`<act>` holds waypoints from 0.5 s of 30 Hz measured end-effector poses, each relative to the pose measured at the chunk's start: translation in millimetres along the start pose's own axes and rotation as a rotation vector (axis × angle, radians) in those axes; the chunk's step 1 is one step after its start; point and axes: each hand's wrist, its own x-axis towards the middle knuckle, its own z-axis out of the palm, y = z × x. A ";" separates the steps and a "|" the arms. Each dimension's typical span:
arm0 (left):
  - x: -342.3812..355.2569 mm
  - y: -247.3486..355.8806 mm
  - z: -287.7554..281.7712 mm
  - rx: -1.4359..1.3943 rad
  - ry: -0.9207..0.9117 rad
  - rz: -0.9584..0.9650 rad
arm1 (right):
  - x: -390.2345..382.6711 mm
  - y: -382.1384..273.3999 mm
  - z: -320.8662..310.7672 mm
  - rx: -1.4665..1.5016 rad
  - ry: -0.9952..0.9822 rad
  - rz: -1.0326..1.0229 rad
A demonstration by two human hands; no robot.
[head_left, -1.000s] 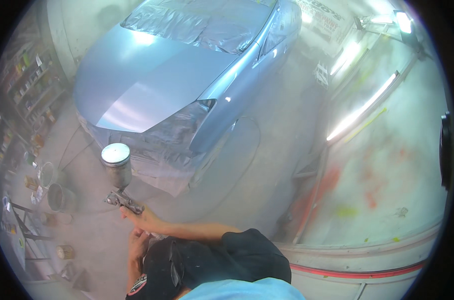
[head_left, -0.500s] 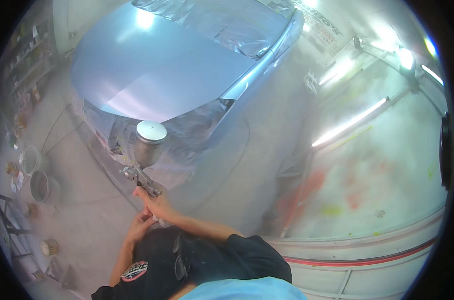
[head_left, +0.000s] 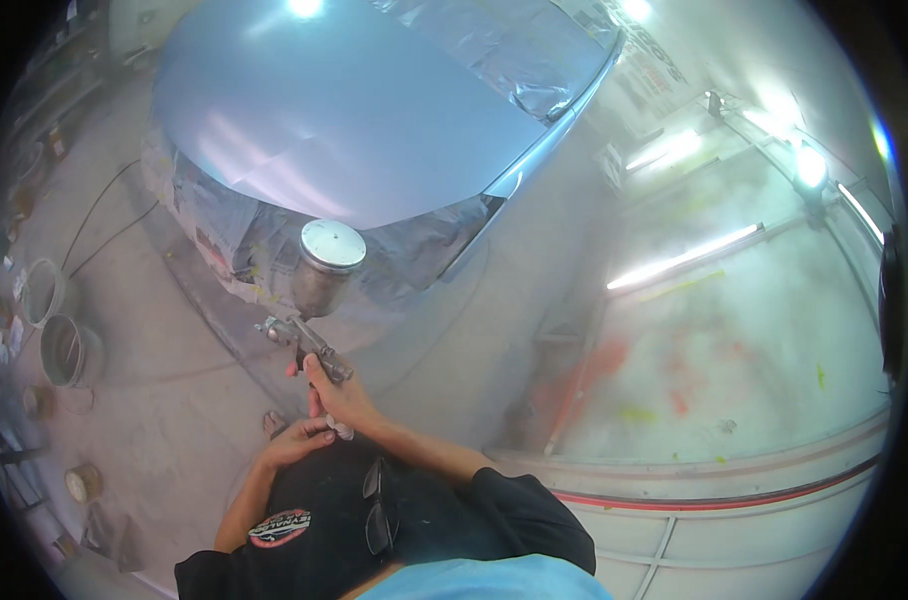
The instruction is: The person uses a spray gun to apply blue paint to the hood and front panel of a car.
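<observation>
My right hand point(head_left: 339, 395) grips a metal spray gun point(head_left: 304, 345) by its handle. A metal cup with a white lid point(head_left: 332, 243) sits upright on top of the gun. My left hand point(head_left: 296, 440) is just below, fingers curled at a pale fitting point(head_left: 340, 428) under the handle. Beyond the gun stands a pale blue car point(head_left: 324, 120), its bonnet smooth and glossy. Crinkled masking sheet point(head_left: 204, 230) covers the car's front below the bonnet and the windscreen. Sunglasses point(head_left: 379, 505) hang on my dark shirt.
Buckets point(head_left: 66, 350) and cans point(head_left: 84, 485) stand on the floor at left, near dark shelving point(head_left: 54, 60) and a dark stand point(head_left: 4, 440). Hoses point(head_left: 104, 210) lie across the floor. At right is a hazy, paint-stained wall point(head_left: 714, 360) with tube lights point(head_left: 684, 255).
Both hands and the spray gun have moved rightward in the view. The car's bonnet sits higher in the picture, and the wall and floor items have shifted as the view turned.
</observation>
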 end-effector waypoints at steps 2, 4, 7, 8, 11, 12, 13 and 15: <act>-0.3 -6.2 -9.6 0.118 0.069 -0.121 | 4.5 -8.0 -2.1 -0.009 -0.063 0.030; 2.4 -18.9 -21.6 0.180 0.122 -0.148 | 9.6 -11.4 -5.2 0.016 -0.048 0.002; 2.0 -17.0 -35.4 0.262 0.243 -0.163 | 24.3 -31.8 -11.5 0.094 -0.024 -0.063; 1.6 -13.7 -38.5 0.273 0.297 -0.151 | 29.2 -41.6 -14.8 0.141 -0.002 -0.090; -4.0 -12.5 -49.2 0.294 0.469 -0.245 | 42.8 -77.5 -32.4 0.124 -0.015 -0.146; -14.3 -23.0 -58.6 0.305 0.477 -0.241 | 47.5 -91.3 -35.3 0.121 -0.030 -0.167; -27.8 -39.0 -69.2 0.398 0.587 -0.187 | 50.8 -109.1 -36.6 0.186 -0.050 -0.213; -37.9 -40.6 -67.9 0.482 0.704 -0.135 | 62.3 -137.7 -47.2 0.250 -0.079 -0.250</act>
